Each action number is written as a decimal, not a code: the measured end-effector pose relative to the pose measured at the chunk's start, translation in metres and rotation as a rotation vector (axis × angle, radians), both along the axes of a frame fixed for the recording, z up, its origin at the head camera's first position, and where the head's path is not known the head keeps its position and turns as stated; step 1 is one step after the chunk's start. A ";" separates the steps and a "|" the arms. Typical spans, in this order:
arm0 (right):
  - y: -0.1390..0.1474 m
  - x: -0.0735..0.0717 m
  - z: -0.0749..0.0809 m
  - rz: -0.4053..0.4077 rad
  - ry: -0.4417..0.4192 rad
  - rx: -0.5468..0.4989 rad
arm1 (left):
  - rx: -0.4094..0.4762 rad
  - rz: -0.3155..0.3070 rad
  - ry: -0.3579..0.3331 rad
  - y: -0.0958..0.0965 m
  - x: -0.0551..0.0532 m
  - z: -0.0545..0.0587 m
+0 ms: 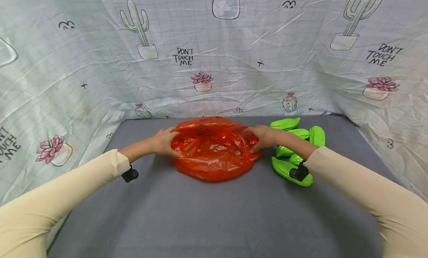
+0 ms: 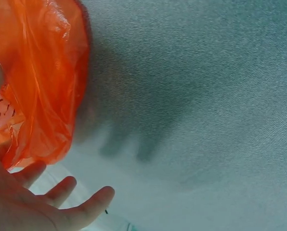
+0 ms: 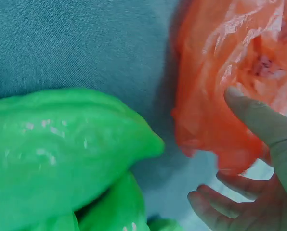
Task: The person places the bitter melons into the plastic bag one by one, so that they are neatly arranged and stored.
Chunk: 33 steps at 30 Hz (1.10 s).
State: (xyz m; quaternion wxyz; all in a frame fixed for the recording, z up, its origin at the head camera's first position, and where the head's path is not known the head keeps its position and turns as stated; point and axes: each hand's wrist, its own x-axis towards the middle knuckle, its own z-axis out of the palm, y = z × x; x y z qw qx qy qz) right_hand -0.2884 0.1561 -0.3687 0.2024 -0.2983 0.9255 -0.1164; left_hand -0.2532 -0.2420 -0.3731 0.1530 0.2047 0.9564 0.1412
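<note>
Cloth [image 1: 167,31] printed with cacti and "DON'T TOUCH ME" hung at left, far and right of the grey table [image 1: 214,221]. Left to right: cream left sleeve [image 1: 67,189], black unit [image 1: 130,174] at that wrist, then left hand [image 1: 164,142] on the left side of the bag [image 1: 214,172]. Its thumb stood well apart from the fingers; left wrist view showed three fingers [image 2: 90,207] extended, not curled.

Bag was red, thin, crumpled, on the far half of the table, mouth gaping, dark print on the far rim. It sat between the hands, which were well apart.

Right hand [image 1: 265,135] touched the bag's right side, thumb [image 3: 259,118] against the film, fingers spread. Right of the bag, not touching it: at least six shiny green pods [image 1: 285,123], bunched around and below the right forearm [image 1: 297,144]. Right unit [image 1: 301,172] covered part of the nearest pod. Right sleeve [image 1: 354,180] came last, also cream.
</note>
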 end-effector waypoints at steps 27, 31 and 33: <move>0.113 0.089 0.033 -0.038 0.157 -0.174 | 0.174 0.014 -0.116 0.001 0.008 0.018; 0.117 0.094 0.026 -0.045 0.144 -0.190 | 0.170 0.008 -0.110 0.002 0.009 0.018; 0.118 0.095 0.022 -0.039 0.146 -0.192 | 0.172 0.007 -0.107 0.002 0.009 0.017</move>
